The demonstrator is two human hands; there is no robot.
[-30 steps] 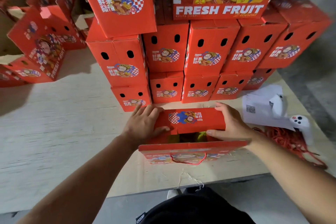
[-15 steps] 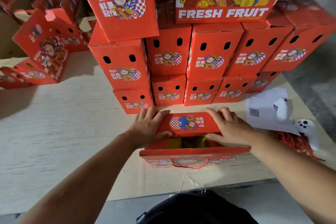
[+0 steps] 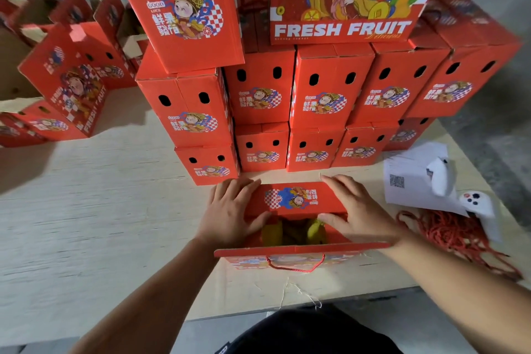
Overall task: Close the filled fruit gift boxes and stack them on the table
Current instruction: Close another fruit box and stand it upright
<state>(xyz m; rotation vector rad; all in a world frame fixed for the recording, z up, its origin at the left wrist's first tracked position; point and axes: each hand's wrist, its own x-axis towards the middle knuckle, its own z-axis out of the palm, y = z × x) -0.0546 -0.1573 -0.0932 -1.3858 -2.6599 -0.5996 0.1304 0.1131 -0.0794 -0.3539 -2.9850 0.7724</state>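
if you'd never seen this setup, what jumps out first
The wall of stacked red gift boxes at the back of the table dominates, with the big FRESH FRUIT box on top. In front of it, the left hand and right hand press down the far flap of an open box with yellow fruit visible inside. To the right lie white papers and a pile of red cord.

My left hand lies palm down, fingers stretched forward and close together, thumb angled inward. My right hand mirrors it, fingers straight, thumb pointing left. Both bare forearms reach forward from the lower corners, converging toward the middle.
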